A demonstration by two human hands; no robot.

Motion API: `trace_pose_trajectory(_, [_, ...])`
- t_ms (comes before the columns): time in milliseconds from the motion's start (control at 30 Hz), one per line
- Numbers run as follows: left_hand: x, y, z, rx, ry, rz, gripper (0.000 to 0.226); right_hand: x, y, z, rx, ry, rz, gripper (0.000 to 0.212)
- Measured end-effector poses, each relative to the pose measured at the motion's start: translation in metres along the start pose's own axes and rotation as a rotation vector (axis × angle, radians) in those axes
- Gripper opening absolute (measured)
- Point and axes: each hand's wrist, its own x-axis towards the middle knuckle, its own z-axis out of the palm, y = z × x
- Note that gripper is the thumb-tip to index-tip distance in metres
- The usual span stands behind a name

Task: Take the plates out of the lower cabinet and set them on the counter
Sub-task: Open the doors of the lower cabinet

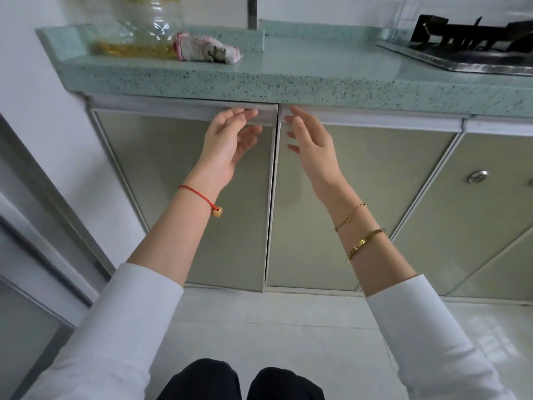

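Observation:
Two pale green lower cabinet doors stand closed under the counter: the left door and the right door. My left hand reaches to the top rail of the left door, fingers apart and touching the white handle strip. My right hand is at the top rail of the right door, fingers spread beside the seam between the doors. Neither hand holds anything. The speckled green counter runs above. No plates are visible; the cabinet's inside is hidden.
On the counter's left stand a clear oil bottle and a crumpled work glove. A gas stove sits at the right. A third cabinet door with a round lock lies to the right. A door frame is on the left.

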Motion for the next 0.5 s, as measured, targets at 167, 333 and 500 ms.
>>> trace_pose_trajectory(167, [-0.039, 0.009, -0.019, 0.016, -0.023, 0.032, 0.015, -0.021, -0.011, 0.009, -0.032, -0.082, -0.135, 0.036])
trace_pose_trajectory(333, [-0.084, 0.024, -0.043, 0.034, -0.024, 0.086, 0.017, -0.049, -0.021, 0.028, 0.05, -0.135, -0.295, 0.021])
trace_pose_trajectory(500, [-0.125, 0.047, -0.08, 0.147, -0.124, 0.091, 0.036, -0.079, -0.035, 0.052, 0.181, -0.262, -0.336, 0.011])
